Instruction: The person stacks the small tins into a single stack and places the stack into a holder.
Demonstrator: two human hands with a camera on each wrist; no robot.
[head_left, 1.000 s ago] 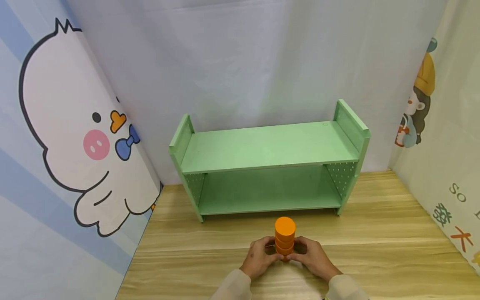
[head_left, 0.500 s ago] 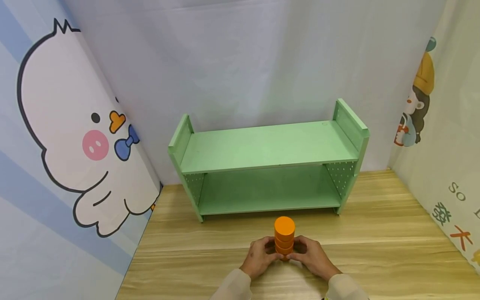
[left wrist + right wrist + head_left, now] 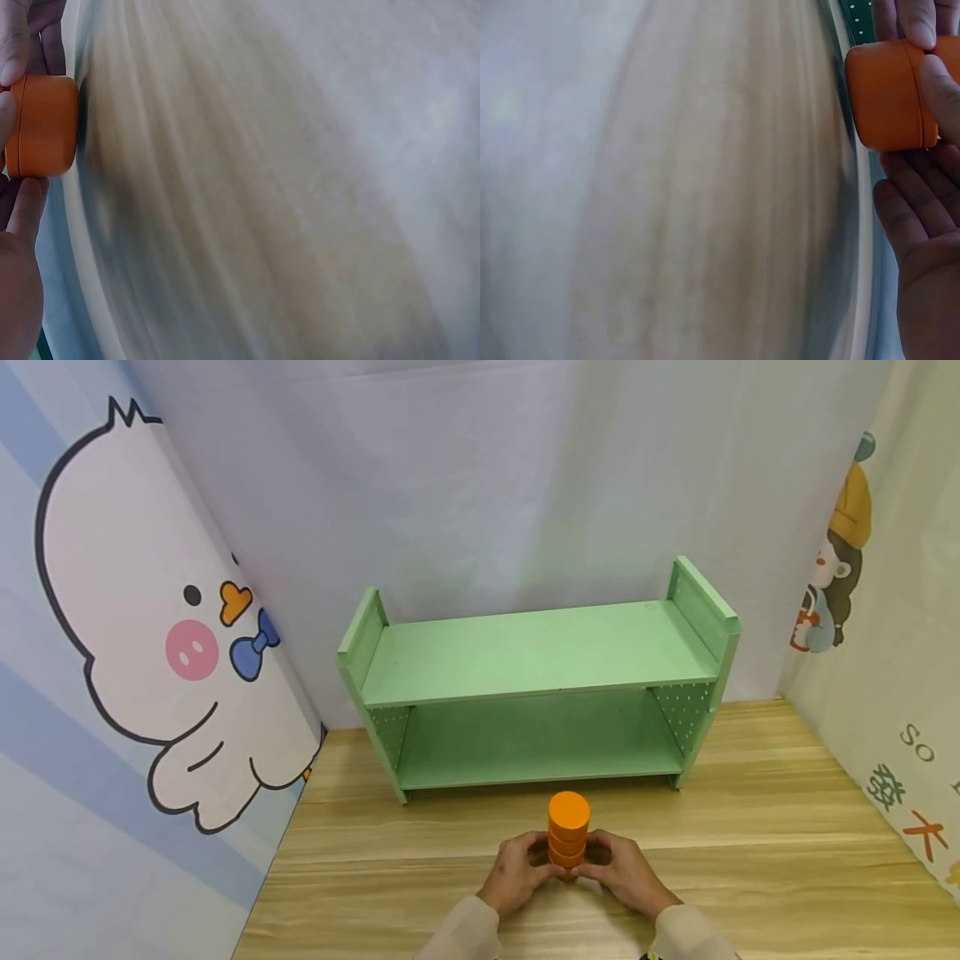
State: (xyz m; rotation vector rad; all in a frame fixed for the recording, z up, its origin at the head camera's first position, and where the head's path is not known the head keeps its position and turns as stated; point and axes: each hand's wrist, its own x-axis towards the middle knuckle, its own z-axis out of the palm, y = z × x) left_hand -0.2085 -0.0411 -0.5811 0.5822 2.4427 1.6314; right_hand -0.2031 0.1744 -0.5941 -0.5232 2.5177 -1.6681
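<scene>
An upright stack of orange, round, lidded canisters (image 3: 568,825) stands on the wooden table in front of the green shelf. Grooves ring its side below the smooth flat top. My left hand (image 3: 513,877) holds the lower part from the left, its thumb at the near side. From the right, my right hand (image 3: 626,878) grips the same part, and the two thumbs almost meet. The left wrist view shows the lowest canister (image 3: 49,127) with a lid seam and rounded bottom edge. In the right wrist view, fingers touch this canister (image 3: 889,97) near its seam.
Behind the stack is a light green two-tier shelf (image 3: 540,652) with raised perforated side panels. A pale curtain (image 3: 480,485) hangs at the back. Printed cloth walls, one with a cartoon bird (image 3: 135,610), flank the wood-grain table (image 3: 772,827).
</scene>
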